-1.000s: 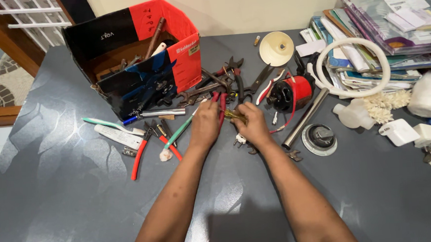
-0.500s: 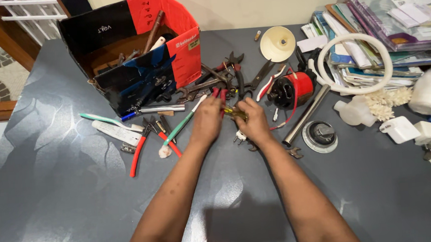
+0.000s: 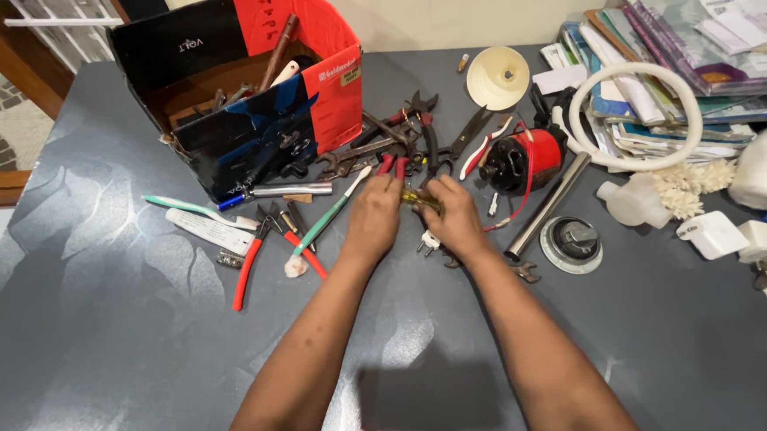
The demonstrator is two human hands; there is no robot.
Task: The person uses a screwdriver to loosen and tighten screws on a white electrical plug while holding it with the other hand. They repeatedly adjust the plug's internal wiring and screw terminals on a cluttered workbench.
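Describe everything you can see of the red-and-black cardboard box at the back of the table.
The cardboard box stands open-topped at the back left of the grey table, one corner turned toward the camera. Its outer walls are black and red, with a blue patch on the front; the inside is plain brown. Its edges look worn. A brown handle and other tools stick out of it, and more tools lie against its base. Neither hand touches it.

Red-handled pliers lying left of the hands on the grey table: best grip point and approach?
Grip the red-handled pliers by the two red handles near mid-length, coming from above. They lie flat, handles splayed toward the person, dark jaws pointing to the box. The left handle side looks free; the toothbrush crosses close on the right, so probably avoid that side.
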